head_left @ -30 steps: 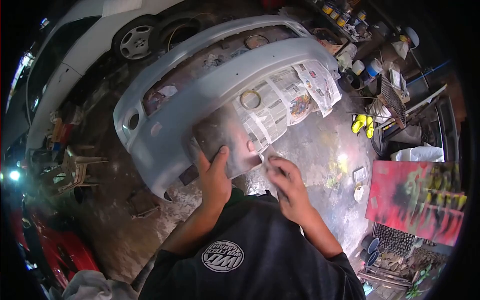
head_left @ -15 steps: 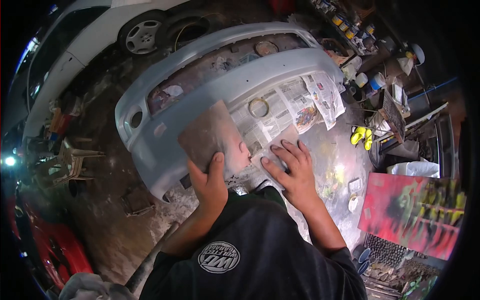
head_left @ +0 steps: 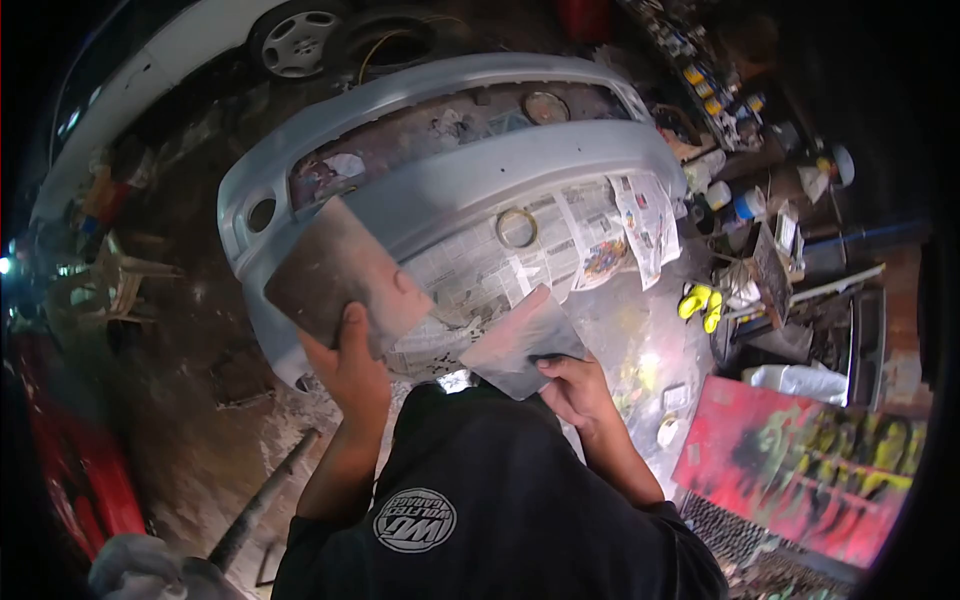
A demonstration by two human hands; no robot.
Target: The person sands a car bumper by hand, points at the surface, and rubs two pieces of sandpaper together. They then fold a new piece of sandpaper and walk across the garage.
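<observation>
My left hand [head_left: 352, 365] grips a large brown sheet [head_left: 345, 270] by its lower edge, thumb on top and the other fingers hidden beneath. A smaller greyish sheet [head_left: 525, 345] is pinched at its right corner between the thumb and fingers of my right hand [head_left: 575, 388]. The two sheets are apart. Beyond them lies a grey car bumper [head_left: 440, 200], partly covered by newspaper [head_left: 545, 235] along its near side. A roll of tape [head_left: 516, 228] rests on the newspaper.
A wheel [head_left: 295, 42] and a loose tyre are behind the bumper. To the left is a plastic chair [head_left: 125, 280]. Yellow shoes [head_left: 702, 305], a red paint-stained board [head_left: 790, 470] and a shelf of cans [head_left: 715, 90] are on the right.
My hands have moved farther apart, the left one to the left with the brown sheet. My right hand, earlier spread flat over the smaller sheet, now pinches its corner.
</observation>
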